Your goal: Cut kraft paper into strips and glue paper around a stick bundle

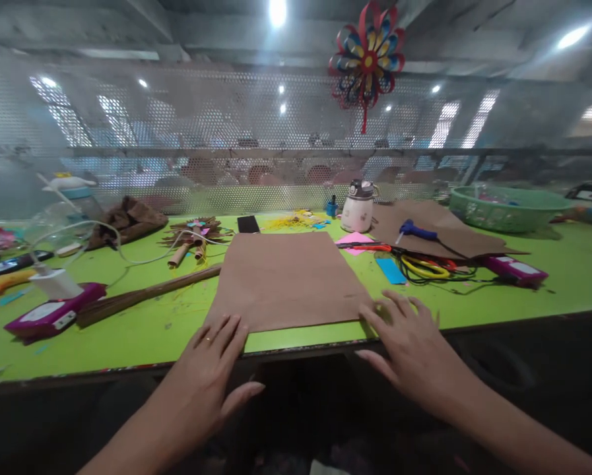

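Observation:
A brown sheet of paper (286,277) lies flat on the green table (142,330), its near edge at the table's front. My left hand (209,369) rests open at the sheet's near left corner, fingers spread and fingertips touching the paper; a ring shows on one finger. My right hand (409,343) lies open at the near right corner, fingers stretched out onto the table and the paper's edge. Neither hand holds anything.
A rolled brown stick (147,293) and a magenta box (53,316) lie to the left. Scissors, a blue paper piece (391,270), cables and a blue glue gun (417,231) sit to the right, with a white jug (358,206), a green basket (508,208) and perforated screen behind.

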Available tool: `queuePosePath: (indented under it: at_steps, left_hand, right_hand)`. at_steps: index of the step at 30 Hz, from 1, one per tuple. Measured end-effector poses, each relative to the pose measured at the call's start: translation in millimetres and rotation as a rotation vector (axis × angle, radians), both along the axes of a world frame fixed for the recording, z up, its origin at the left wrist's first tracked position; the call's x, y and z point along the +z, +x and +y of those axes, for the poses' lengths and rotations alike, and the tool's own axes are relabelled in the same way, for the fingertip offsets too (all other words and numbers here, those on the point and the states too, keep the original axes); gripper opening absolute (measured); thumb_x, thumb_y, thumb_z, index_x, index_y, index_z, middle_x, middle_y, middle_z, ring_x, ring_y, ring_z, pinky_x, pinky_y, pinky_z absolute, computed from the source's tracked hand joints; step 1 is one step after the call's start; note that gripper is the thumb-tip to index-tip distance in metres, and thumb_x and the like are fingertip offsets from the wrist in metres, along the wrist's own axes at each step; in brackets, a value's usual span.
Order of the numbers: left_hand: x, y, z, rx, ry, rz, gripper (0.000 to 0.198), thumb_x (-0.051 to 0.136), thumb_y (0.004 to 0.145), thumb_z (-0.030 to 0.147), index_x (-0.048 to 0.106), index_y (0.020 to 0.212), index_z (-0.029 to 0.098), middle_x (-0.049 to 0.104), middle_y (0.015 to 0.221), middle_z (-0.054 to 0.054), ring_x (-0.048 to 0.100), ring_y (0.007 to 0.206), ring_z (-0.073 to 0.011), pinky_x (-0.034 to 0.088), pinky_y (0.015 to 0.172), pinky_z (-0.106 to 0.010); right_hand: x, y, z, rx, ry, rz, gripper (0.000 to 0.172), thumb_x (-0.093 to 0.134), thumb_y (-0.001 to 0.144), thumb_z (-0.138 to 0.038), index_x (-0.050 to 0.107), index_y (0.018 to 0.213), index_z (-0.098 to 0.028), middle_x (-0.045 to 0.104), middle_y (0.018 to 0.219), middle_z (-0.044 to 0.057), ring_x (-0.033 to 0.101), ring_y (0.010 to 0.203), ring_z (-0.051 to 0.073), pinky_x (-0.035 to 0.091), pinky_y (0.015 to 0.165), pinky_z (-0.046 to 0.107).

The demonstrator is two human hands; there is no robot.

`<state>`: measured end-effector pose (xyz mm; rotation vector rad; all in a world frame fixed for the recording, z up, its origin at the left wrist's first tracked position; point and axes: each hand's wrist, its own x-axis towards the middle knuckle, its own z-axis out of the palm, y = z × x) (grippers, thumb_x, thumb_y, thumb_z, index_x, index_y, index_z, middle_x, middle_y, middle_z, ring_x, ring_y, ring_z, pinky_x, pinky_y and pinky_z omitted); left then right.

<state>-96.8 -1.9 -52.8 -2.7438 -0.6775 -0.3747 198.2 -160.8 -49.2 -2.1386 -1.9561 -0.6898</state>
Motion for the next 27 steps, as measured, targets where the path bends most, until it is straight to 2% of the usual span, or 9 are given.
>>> queuePosePath:
  at_steps: [3, 7, 9, 11, 14, 18, 23, 27]
  left_hand:
    - [3.1, 7, -8, 0.035, 0.006, 0.029, 0.065, 0.047, 0.085, 0.062, 0.048, 0.136, 0.023, 0.048, 0.138, -0.021, 0.044, 0.127, -0.0396, 0.039, 0.098, -0.057]
    - [7.7, 15, -16, 0.074, -0.037, 0.047, 0.055, 0.048, 0.086, 0.057, 0.049, 0.135, 0.031, 0.047, 0.138, -0.018, 0.043, 0.126, -0.0393, 0.038, 0.097, -0.059]
    - [8.7, 19, -18, 0.087, -0.062, 0.062, 0.053, 0.049, 0.087, 0.055, 0.049, 0.135, 0.031, 0.046, 0.14, -0.015, 0.042, 0.127, -0.0382, 0.038, 0.097, -0.058]
    - [8.3, 22, -19, 0.096, -0.065, 0.067, 0.056, 0.05, 0.087, 0.054, 0.046, 0.137, 0.029, 0.044, 0.142, -0.013, 0.039, 0.128, -0.0381, 0.037, 0.097, -0.058]
    - [6.2, 23, -19, 0.091, -0.055, 0.055, 0.06, 0.048, 0.087, 0.056, 0.043, 0.139, 0.027, 0.045, 0.142, -0.013, 0.039, 0.129, -0.0382, 0.036, 0.098, -0.059]
    - [1.6, 16, -17, 0.081, -0.026, 0.015, 0.06, 0.047, 0.086, 0.058, 0.05, 0.133, 0.021, 0.048, 0.14, -0.015, 0.043, 0.127, -0.0381, 0.038, 0.097, -0.058]
    - [-8.2, -4, -8, 0.074, 0.034, -0.07, 0.065, 0.049, 0.084, 0.06, 0.055, 0.127, 0.012, 0.051, 0.136, -0.019, 0.046, 0.126, -0.0376, 0.041, 0.1, -0.054]
    - [-10.0, -20, -2, 0.101, 0.043, -0.122, 0.067, 0.044, 0.085, 0.064, 0.057, 0.125, 0.012, 0.054, 0.134, -0.019, 0.05, 0.124, -0.0355, 0.043, 0.1, -0.053]
  right_hand:
    - [13.9, -18, 10, 0.067, 0.04, 0.009, 0.054, 0.063, 0.081, -0.047, 0.054, 0.128, -0.022, 0.046, 0.139, 0.019, 0.031, 0.131, 0.043, 0.028, 0.097, 0.067]
    - [21.7, -47, 26, 0.157, 0.106, 0.077, 0.054, 0.057, 0.085, -0.049, 0.055, 0.127, -0.016, 0.043, 0.143, 0.019, 0.024, 0.137, 0.041, 0.022, 0.103, 0.066]
    - [17.1, -63, 36, 0.3, 0.067, 0.122, 0.056, 0.05, 0.089, -0.052, 0.051, 0.132, -0.015, 0.044, 0.144, 0.015, 0.026, 0.138, 0.035, 0.023, 0.107, 0.06]
    - [7.7, -78, 48, 0.426, -0.012, 0.186, 0.062, 0.041, 0.091, -0.057, 0.047, 0.135, -0.013, 0.048, 0.141, 0.013, 0.033, 0.135, 0.029, 0.029, 0.108, 0.053]
    - [-5.8, -89, 61, 0.457, -0.061, 0.266, 0.069, 0.032, 0.092, -0.062, 0.046, 0.136, -0.011, 0.051, 0.138, 0.013, 0.039, 0.132, 0.027, 0.032, 0.108, 0.049]
    - [-9.8, -77, 57, 0.431, -0.087, 0.269, 0.068, 0.032, 0.093, -0.061, 0.046, 0.137, -0.011, 0.048, 0.141, 0.013, 0.037, 0.134, 0.027, 0.031, 0.109, 0.048]
    - [-9.1, -44, 32, 0.304, -0.113, 0.278, 0.061, 0.036, 0.094, -0.055, 0.05, 0.135, -0.012, 0.049, 0.141, 0.011, 0.042, 0.132, 0.026, 0.035, 0.109, 0.046]
    - [-14.8, -19, 14, 0.227, -0.097, 0.216, 0.056, 0.041, 0.094, -0.049, 0.051, 0.133, -0.01, 0.049, 0.14, 0.012, 0.044, 0.13, 0.026, 0.038, 0.107, 0.048]
